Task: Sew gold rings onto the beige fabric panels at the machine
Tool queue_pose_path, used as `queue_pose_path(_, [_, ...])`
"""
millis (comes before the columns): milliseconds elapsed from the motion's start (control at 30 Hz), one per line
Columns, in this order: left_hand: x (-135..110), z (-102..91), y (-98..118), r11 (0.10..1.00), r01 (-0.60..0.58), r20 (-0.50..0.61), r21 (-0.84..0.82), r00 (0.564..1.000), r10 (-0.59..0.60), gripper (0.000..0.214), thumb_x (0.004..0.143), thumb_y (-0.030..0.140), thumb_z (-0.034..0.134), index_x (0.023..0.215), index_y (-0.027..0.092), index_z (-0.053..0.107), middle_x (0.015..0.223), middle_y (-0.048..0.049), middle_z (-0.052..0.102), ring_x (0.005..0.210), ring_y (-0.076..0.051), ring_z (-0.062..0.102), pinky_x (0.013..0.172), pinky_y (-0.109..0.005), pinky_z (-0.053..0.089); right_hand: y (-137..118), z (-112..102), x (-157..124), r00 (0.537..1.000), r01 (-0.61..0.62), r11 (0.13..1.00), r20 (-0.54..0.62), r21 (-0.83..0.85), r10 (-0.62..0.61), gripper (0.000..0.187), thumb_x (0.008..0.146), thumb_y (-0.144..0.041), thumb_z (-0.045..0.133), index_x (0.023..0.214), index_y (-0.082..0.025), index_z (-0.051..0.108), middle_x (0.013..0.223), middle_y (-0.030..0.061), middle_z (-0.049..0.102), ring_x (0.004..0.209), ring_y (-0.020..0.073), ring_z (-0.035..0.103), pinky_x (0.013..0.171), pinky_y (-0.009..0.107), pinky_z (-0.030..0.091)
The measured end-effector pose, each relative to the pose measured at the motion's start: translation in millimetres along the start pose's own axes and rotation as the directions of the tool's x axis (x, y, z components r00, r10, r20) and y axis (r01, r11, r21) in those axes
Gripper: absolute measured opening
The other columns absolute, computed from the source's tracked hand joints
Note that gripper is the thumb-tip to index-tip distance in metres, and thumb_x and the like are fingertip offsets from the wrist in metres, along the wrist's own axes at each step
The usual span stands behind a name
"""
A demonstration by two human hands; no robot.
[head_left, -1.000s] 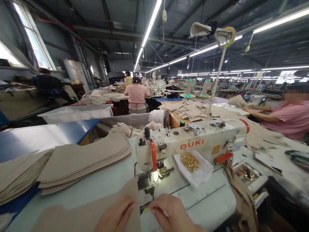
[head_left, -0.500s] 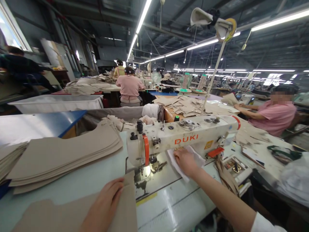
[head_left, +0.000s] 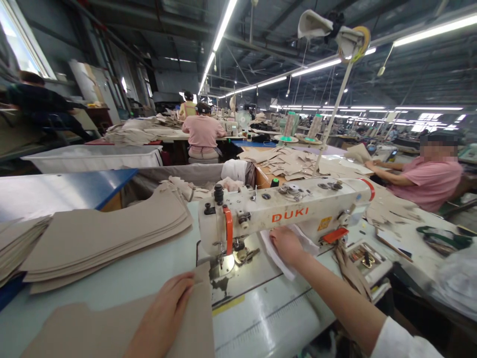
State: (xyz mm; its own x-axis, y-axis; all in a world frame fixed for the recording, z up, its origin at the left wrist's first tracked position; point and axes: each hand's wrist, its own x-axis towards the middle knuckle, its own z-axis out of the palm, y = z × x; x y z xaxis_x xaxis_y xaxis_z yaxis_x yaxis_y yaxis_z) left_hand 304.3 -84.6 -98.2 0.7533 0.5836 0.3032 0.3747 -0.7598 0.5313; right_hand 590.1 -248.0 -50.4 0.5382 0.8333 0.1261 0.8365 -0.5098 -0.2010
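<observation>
Sewing table [head_left: 149,271]: left hand [head_left: 164,318] flat on beige piece [head_left: 93,333], right hand [head_left: 286,244] (fingers hidden) on white cloth [head_left: 278,258].

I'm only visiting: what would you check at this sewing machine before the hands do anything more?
1. Left hand lies flat on the tan fabric piece: ok.
2. Fabric edge reaches the needle area: ok.
3. Fingers away from the needle: ok, both hands sit apart from it.
4. Right hand is on the white cloth under the machine arm: ok.
5. Anything in the right hand's grip: cannot tell, the fingertips are hidden.
6. Needle light on: ok.
</observation>
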Motion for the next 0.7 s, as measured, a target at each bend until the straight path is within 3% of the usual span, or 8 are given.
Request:
queue_pose_path(167, [-0.3,1.7,-4.0,1.000,-0.014,-0.011,0.000,1.000,0.014,0.031,0.084,0.041,0.041,0.081,0.025,0.068,0.101,-0.0052,0.072,0.095,-0.024,0.068,0.092,-0.037,0.053,7.0,-1.1,-6.0,0.991,-0.089,0.982,-0.083,0.165,0.104,0.026,0.086,-0.009,0.047,0.078,-0.015,0.071,0.087,0.0084,0.071,0.091,0.0222,0.062,0.081,0.030,0.042])
queue_pose_path(300, [0.4,0.7,-3.4,1.000,-0.017,-0.003,-0.005,1.000,0.017,0.031,0.083,0.041,0.042,0.080,0.025,0.068,0.100,-0.0045,0.073,0.094,-0.024,0.068,0.091,-0.037,0.054,15.9,0.5,-8.4,0.971,-0.150,0.919,-0.123,0.365,0.207,0.021,0.082,-0.012,0.051,0.081,-0.017,0.072,0.087,0.0067,0.072,0.084,0.0207,0.064,0.077,0.030,0.046])
queue_pose_path(533, [0.7,-2.4,0.0,1.000,0.006,-0.002,-0.020,1.000,-0.006,0.031,0.081,0.041,0.042,0.082,0.025,0.069,0.098,-0.0053,0.073,0.092,-0.025,0.068,0.091,-0.037,0.053,26.4,6.1,-12.8,0.941,-0.155,0.700,-0.111,0.697,0.319,0.016,0.075,-0.015,0.055,0.077,-0.017,0.071,0.079,0.0035,0.073,0.074,0.0196,0.067,0.071,0.031,0.053])
queue_pose_path(700, [-0.9,-7.8,7.5,0.998,0.055,-0.019,-0.042,0.998,-0.056,0.031,0.081,0.042,0.042,0.084,0.024,0.068,0.096,-0.0051,0.074,0.092,-0.025,0.068,0.092,-0.036,0.052,20.6,8.7,-24.9,0.937,-0.110,0.522,-0.086,0.846,0.337,0.014,0.070,-0.030,0.068,0.074,-0.018,0.071,0.078,0.0054,0.073,0.072,0.0203,0.067,0.070,0.034,0.055])
